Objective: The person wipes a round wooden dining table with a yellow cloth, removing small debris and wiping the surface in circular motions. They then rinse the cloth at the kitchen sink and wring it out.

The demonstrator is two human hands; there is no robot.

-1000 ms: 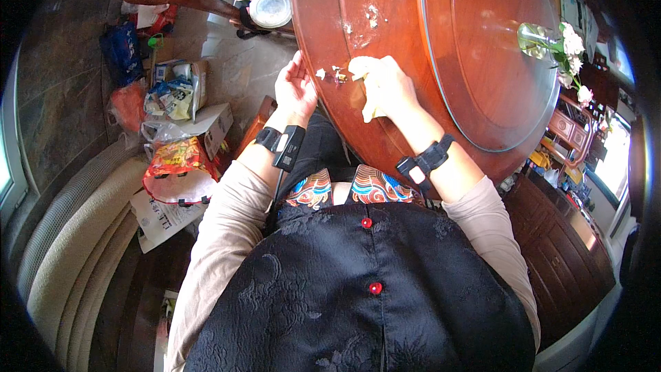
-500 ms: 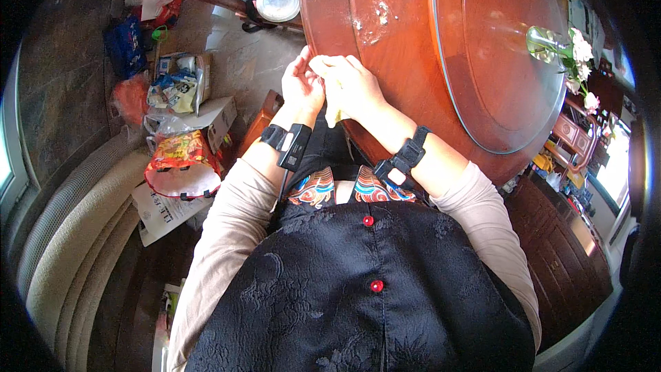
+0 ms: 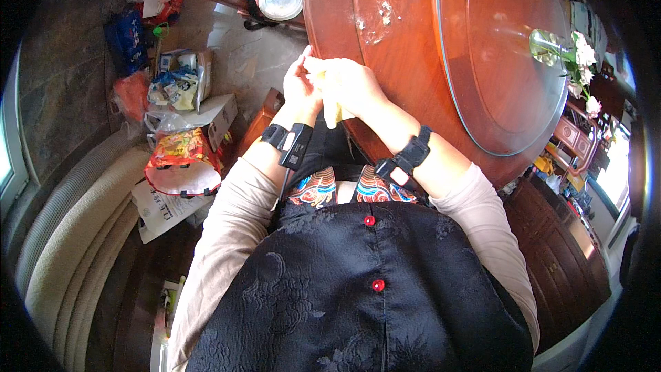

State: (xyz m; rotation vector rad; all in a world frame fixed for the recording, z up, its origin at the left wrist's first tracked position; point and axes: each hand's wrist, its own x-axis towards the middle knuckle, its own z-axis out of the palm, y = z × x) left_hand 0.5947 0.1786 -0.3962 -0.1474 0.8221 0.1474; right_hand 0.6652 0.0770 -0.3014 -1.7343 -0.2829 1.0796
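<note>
At the near left edge of a round reddish-brown wooden table (image 3: 399, 89), my two hands meet. My right hand (image 3: 352, 87) is closed round a pale yellow cloth (image 3: 332, 114), whose end hangs below the fingers. Beside it, just off the table's rim, my left hand (image 3: 303, 88) is cupped with the palm turned up and the fingers apart. Part of its palm is covered by the right hand, so I cannot see whether anything lies in it. Whitish crumbs (image 3: 385, 12) and smears lie on the tabletop beyond my hands.
A glass turntable (image 3: 496, 62) on the table bears a vase (image 3: 544, 45) of pale flowers. Beyond the table's left edge is a round white-lidded container (image 3: 281, 1). Bags and boxes, including a red patterned bag (image 3: 180, 165), crowd the floor at left.
My right hand has shifted slightly and lies closer over my left palm, with the cloth still in it. The left hand has barely moved.
</note>
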